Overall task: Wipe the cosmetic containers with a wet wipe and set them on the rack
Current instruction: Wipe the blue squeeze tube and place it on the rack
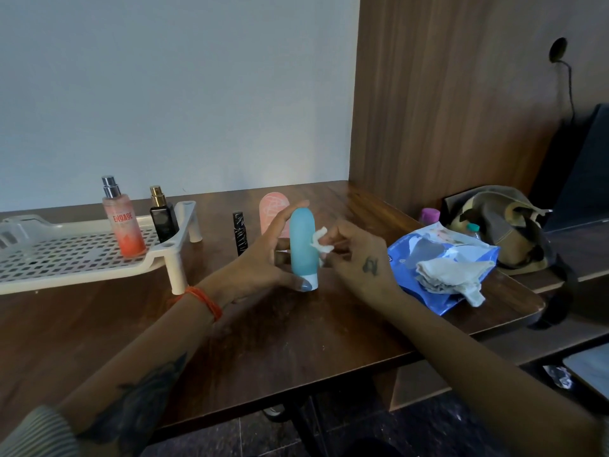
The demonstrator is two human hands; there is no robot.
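Blue tube mid-table, rack left.

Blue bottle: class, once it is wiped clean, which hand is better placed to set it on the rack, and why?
Probably the left hand. It already grips the blue bottle, and the rack stands on its side. The right hand holds the wipe and is farther from the rack.

A pale grey-white wall fills the view from 9 to 12 o'clock, plain and evenly lit. At 1 to 3 o'clock a dark wood-grain panel stands at a right angle to it, with a round hole and a black cable hanging from it. The brown wooden bench has a rounded corner at 4 o'clock. Dark speckled floor lies at 6 o'clock.
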